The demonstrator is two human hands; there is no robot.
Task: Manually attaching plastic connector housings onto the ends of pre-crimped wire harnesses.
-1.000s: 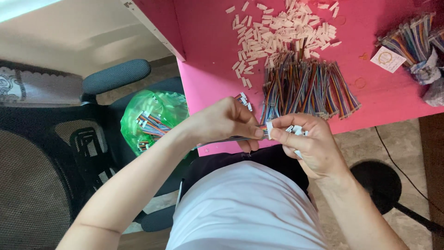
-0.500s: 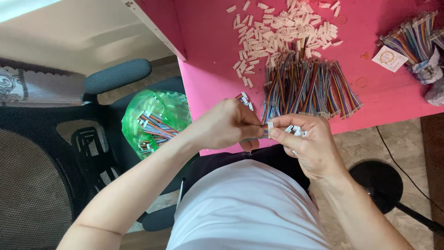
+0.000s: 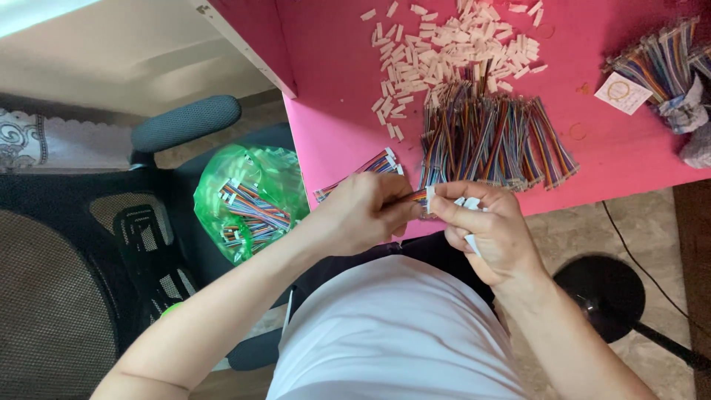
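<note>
Two hands met at the near edge of the pink table: the left hand pinched a rainbow ribbon cable, and the right hand gripped a white connector housing at the cable's end, with a few more housings in its palm. Beyond lay one heap of cables and, farther, one scatter of white housings. One green bag of finished cables sat left.
</note>
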